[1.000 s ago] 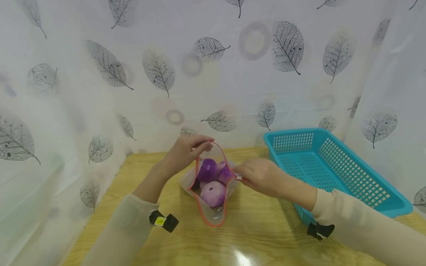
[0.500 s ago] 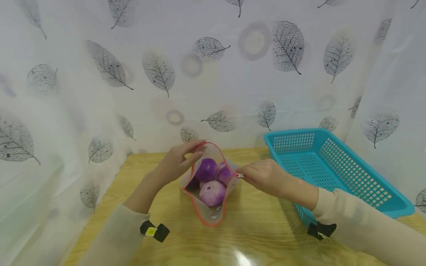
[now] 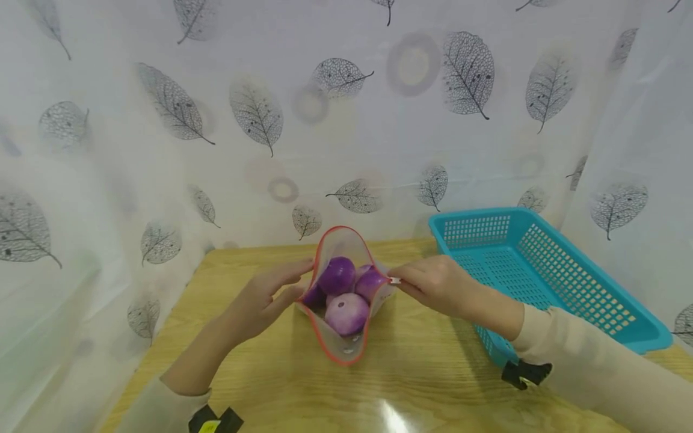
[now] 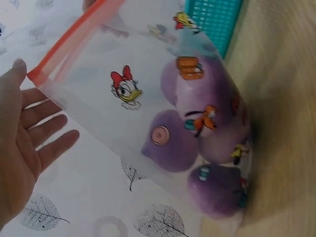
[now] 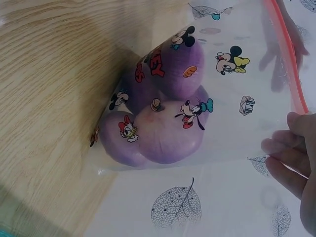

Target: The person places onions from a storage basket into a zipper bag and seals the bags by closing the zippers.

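A clear zip bag (image 3: 337,344) with a red rim stands on the table, its mouth gaping upward. Cartoon figures are printed on its wall (image 4: 96,111). Several purple onions (image 3: 346,314) lie bunched in the bottom. My right hand (image 3: 441,288) pinches the right corner of the mouth, by the white slider (image 3: 395,280). On the other side my left hand (image 3: 251,307) has its fingers extended beside the left edge of the rim. In the left wrist view its fingers (image 4: 57,148) are spread behind the bag's corner, with the thumb close to the red rim.
At the right stands a blue plastic basket (image 3: 587,264) with lattice sides, just beyond my right forearm. The wooden table (image 3: 303,391) lies under the bag. Behind it hangs a white curtain (image 3: 357,138) printed with grey leaves.
My left hand has left the back of the rim and drawn leftward and down. The bag's mouth has spread wider. My right hand keeps its pinch and has shifted slightly right.
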### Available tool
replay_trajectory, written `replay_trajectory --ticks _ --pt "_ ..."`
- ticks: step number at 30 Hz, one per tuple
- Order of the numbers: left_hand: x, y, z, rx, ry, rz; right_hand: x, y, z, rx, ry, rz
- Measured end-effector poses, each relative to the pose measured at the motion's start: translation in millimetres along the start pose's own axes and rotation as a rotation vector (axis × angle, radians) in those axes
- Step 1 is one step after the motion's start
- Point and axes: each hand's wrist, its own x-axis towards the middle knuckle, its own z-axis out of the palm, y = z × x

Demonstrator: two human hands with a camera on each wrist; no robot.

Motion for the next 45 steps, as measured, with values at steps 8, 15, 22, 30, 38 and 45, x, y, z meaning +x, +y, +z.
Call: replay_trajectory --ticks 8,15,22,30,38,45 --pt "-15.0 -7.6 5.5 -0.1 0.032 0.155 -1.3 0.5 -3.8 0.023 0.006 0.031" --pt "-11.0 -11.5 15.5 -0.115 0.158 0.297 -3.9 1.0 -8.6 0.08 -0.019 0.111" --pt "-6.2 -10.8 12.1 -0.068 0.294 0.295 -2.8 4.6 -15.6 0.145 0.003 0.169" --pt "3.0 -7.2 3.2 -0.126 0.4 0.268 -4.3 10.3 -23.0 0.172 0.098 0.182" --pt "6.5 0.1 1.7 -0.208 0.478 0.068 -5.1 11.0 -32.3 0.355 0.116 0.458" --pt "8.2 4.5 1.3 -0.302 0.512 -0.091 -5.0 11.2 -48.1 0.806 0.106 1.036"
